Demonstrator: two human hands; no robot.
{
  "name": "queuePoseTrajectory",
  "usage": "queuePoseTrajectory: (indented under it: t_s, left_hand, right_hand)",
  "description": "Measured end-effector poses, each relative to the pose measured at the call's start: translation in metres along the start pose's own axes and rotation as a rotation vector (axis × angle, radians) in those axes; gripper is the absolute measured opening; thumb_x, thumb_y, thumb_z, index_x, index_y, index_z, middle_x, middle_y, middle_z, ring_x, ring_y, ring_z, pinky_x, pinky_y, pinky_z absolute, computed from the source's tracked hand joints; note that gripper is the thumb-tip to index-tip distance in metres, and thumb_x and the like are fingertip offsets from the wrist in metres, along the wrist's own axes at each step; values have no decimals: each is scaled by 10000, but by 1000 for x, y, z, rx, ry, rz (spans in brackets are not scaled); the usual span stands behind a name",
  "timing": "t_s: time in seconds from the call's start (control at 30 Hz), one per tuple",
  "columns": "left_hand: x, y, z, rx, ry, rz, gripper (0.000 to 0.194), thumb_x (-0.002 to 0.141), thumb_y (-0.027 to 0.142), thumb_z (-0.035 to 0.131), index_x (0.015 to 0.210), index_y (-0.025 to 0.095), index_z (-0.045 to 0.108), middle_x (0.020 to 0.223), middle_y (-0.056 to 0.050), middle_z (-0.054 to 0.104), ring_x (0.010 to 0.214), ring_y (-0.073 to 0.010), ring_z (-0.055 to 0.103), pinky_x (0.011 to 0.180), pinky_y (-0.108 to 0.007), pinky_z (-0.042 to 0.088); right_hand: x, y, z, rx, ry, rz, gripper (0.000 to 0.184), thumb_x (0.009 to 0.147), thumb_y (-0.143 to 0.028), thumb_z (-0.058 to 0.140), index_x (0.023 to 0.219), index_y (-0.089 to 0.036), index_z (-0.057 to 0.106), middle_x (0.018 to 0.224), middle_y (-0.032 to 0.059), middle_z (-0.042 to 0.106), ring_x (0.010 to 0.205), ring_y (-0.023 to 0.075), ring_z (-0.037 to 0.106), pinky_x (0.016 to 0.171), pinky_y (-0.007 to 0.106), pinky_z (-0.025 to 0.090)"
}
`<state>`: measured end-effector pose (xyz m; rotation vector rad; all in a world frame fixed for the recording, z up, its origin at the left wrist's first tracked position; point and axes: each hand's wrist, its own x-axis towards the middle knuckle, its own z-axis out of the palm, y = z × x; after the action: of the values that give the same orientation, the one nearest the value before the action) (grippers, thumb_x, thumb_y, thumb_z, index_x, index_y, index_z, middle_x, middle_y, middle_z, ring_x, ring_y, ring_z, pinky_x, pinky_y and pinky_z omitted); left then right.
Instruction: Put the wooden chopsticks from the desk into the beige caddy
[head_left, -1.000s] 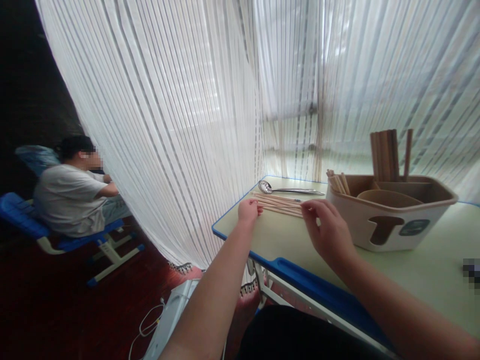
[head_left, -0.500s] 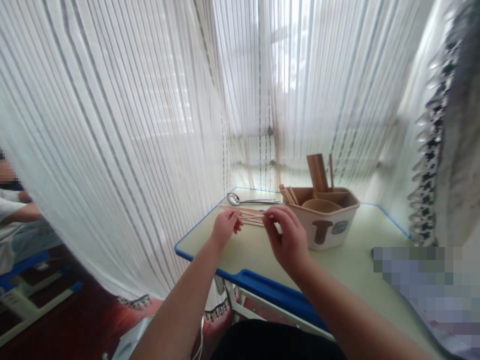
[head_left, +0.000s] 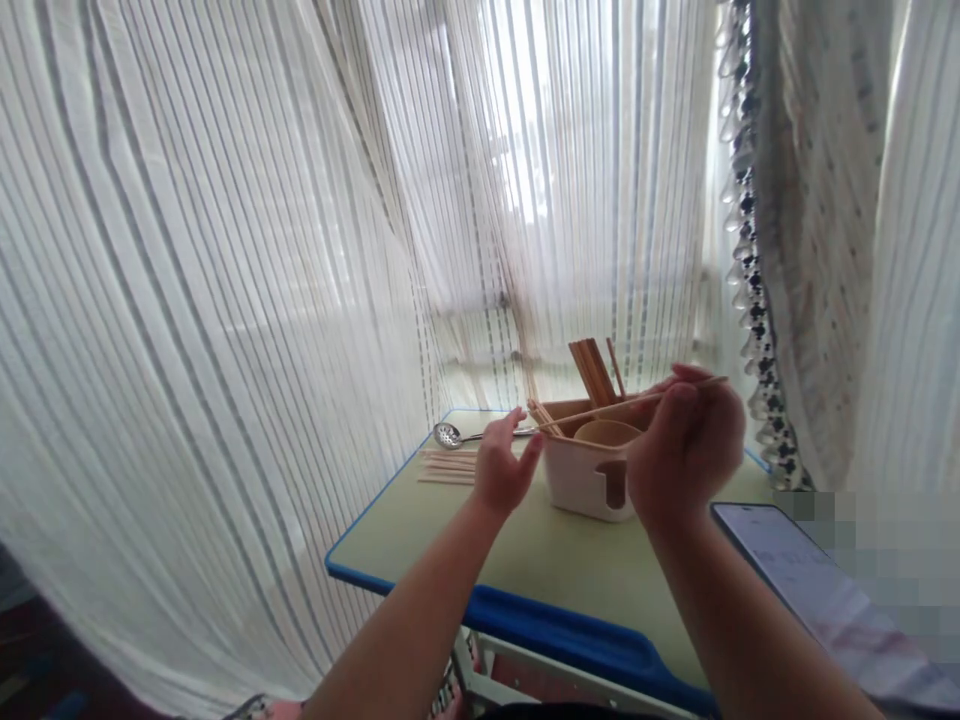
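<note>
A thin light wooden chopstick is held up at a slant by my right hand, whose fingers are closed around its upper part. Its lower end reaches left to my left hand. That hand has its thumb and fingers apart around the tip; contact cannot be made out. Several loose chopsticks lie side by side on the table, left of my left hand. Behind my hands stands a white box with a brown inside, holding dark brown chopsticks, light chopsticks and a brown rounded piece.
A metal slotted spoon lies at the back left of the pale table, which has a blue edge. A phone or tablet lies at the right. White striped curtains hang around the table.
My right hand has risen and moved right, now with a chopstick held up. My left hand has moved right, away from the loose chopsticks, and opened. The view has turned right.
</note>
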<state>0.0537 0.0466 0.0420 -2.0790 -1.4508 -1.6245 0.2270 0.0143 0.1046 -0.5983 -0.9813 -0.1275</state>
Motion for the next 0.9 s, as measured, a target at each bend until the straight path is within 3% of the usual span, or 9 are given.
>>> queuePoseTrajectory:
  t_s: [0.1, 0.17, 0.27, 0.4, 0.5, 0.63, 0.8, 0.9]
  left_hand:
    - [15, 7, 17, -63, -30, -14, 451, 846, 481, 499, 1141, 148, 574, 1088, -124, 642, 1020, -225, 585, 848, -330, 490]
    - [22, 7, 22, -144, -15, -65, 407, 879, 468, 444, 1079, 155, 610, 1070, -118, 653, 994, -214, 599, 822, -323, 500]
    - [28, 5, 19, -207, 7, -44, 365, 898, 438, 425, 1020, 171, 642, 1133, -108, 637, 1066, -206, 577, 855, -314, 491]
    - [24, -2, 12, -158, 58, 26, 338, 847, 444, 528, 1012, 179, 656, 1128, -111, 636, 1096, -211, 562, 887, -324, 485]
    - [18, -9, 13, -193, 95, 3, 342, 839, 449, 541, 1018, 180, 654, 1107, -109, 640, 1049, -201, 581, 812, -305, 515]
    - [12, -15, 19, -267, 39, -56, 363, 844, 443, 537, 1051, 162, 636, 1106, -113, 633, 1021, -196, 587, 790, -288, 522]
    - [6, -11, 24, -332, -89, -98, 440, 860, 462, 500, 1176, 165, 573, 1244, -125, 577, 1126, -227, 546, 917, -335, 483]
    - [4, -8, 26, -344, -99, -111, 436, 858, 464, 504, 1182, 180, 571, 1259, -111, 574, 1135, -228, 547, 934, -333, 473]
  right_hand:
    - [6, 7, -1, -101, 48, -6, 187, 925, -284, 401, 971, -191, 557, 715, 15, 550, 621, 138, 550, 655, 320, 466]
    - [6, 13, -1, -197, -16, -66, 180, 914, -274, 424, 960, -187, 575, 793, 49, 594, 700, 155, 578, 685, 322, 462]
    - [0, 26, 3, -259, -212, -95, 208, 907, -299, 436, 996, -190, 588, 894, 77, 637, 793, 176, 595, 715, 323, 464]
    - [-12, 45, 13, -237, -463, 45, 323, 881, -368, 474, 1135, -185, 556, 890, 68, 669, 827, 196, 603, 742, 335, 467]
    - [-18, 50, 17, -290, -653, 59, 278, 881, -350, 467, 1030, -181, 631, 904, 86, 686, 888, 215, 602, 811, 349, 438]
    - [-21, 44, 17, -497, -863, -26, 252, 878, -322, 473, 918, -209, 695, 927, 85, 697, 979, 226, 583, 883, 362, 365]
    - [-23, 38, 17, -641, -973, -75, 309, 892, -326, 429, 811, -218, 707, 866, 78, 698, 977, 214, 575, 878, 365, 317]
    - [-24, 38, 17, -652, -974, -86, 305, 876, -319, 429, 803, -216, 707, 864, 79, 696, 945, 217, 573, 863, 369, 309]
